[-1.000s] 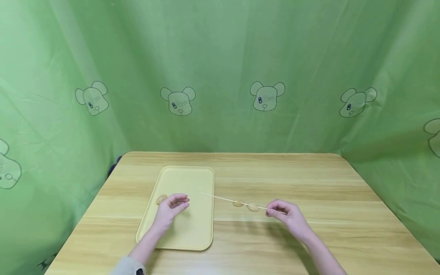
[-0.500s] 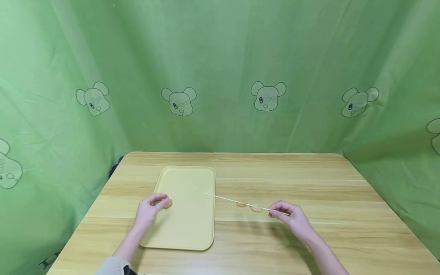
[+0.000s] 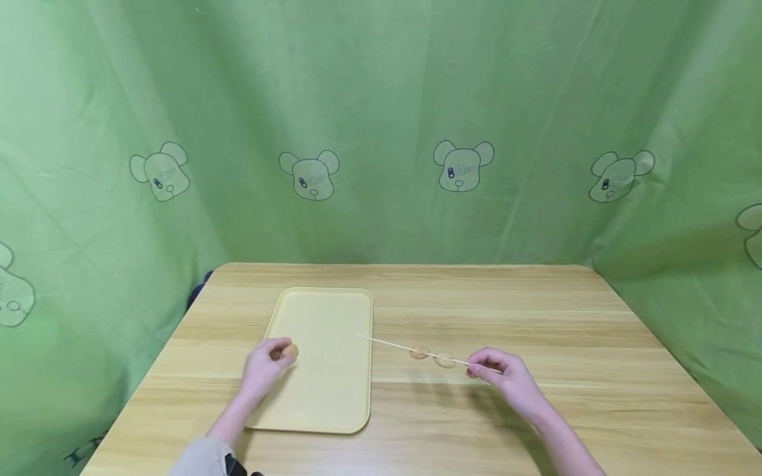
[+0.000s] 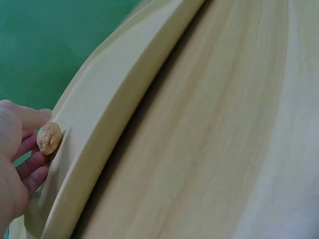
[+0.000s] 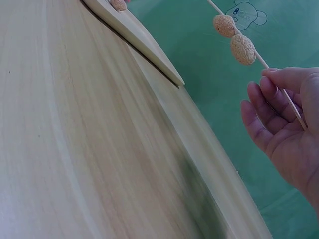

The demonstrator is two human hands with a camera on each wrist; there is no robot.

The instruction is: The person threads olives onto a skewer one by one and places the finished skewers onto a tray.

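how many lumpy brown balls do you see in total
3. One lumpy brown ball is pinched in the left hand over the tray. The stick in the right hand bears two: the ball nearer that hand and the ball farther along. The hands could hide more.

the left hand point(image 3: 264, 365), pinching a brown lump point(image 4: 49, 138), blocks the left side of the tray point(image 3: 324, 396). the skewer point(image 3: 387, 342), held above the table point(image 3: 500, 297) by the right hand point(image 3: 503, 378), crosses the tray's right edge in the head view, two more lumps point(image 5: 242, 49) thickening the barrier. a hand could pass between left hand and skewer tip, behind the skewer, or from the front between the forearms point(image 3: 559, 436). the green curtain point(image 3: 381, 218) walls off the far side.
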